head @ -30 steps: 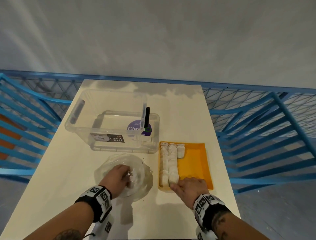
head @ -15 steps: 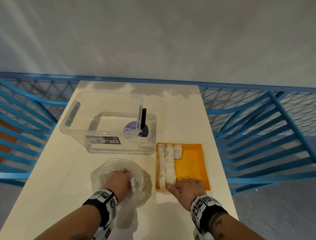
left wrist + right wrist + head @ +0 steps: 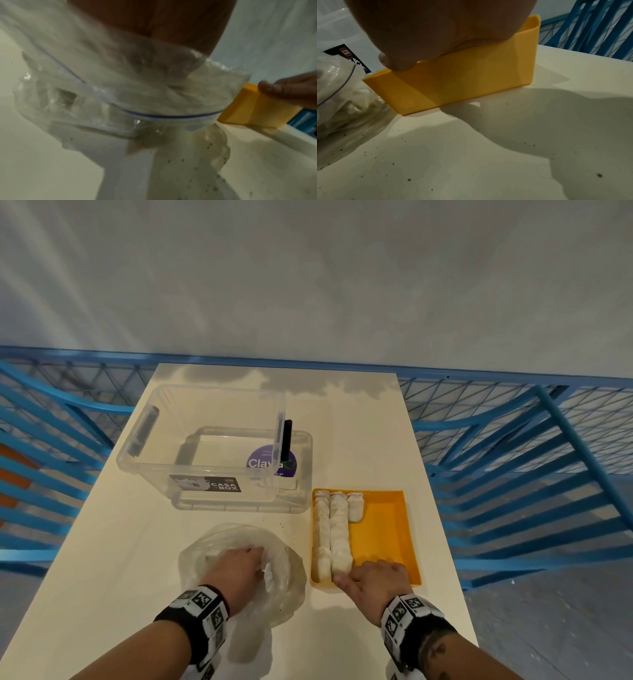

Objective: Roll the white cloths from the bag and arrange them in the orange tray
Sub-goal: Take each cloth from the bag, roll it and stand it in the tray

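Observation:
My left hand (image 3: 236, 571) is inside the clear plastic bag (image 3: 291, 590), fingers curled down around a bunched white cloth (image 3: 269, 575) by the thumb. In the left wrist view, the plastic of the bag (image 3: 102, 101) hides the fingers. The orange tray (image 3: 383, 529) lies to the right. Rolled white cloths (image 3: 337, 529) fill its left side in two long rows, with one short roll beside them. My right hand (image 3: 375, 577) grips the tray's near wall (image 3: 462, 83), thumb outside and fingers over the rim.
A clear storage box (image 3: 212, 440) with a black-handled lid stands behind the bag on the cream table (image 3: 359, 422). Blue railings (image 3: 513, 457) surround the table on the left, the right and behind. The tray's right half is bare orange.
The left hand has shifted slightly inside the bag, and white cloth now shows beside its thumb. The right hand has stayed on the tray's near wall.

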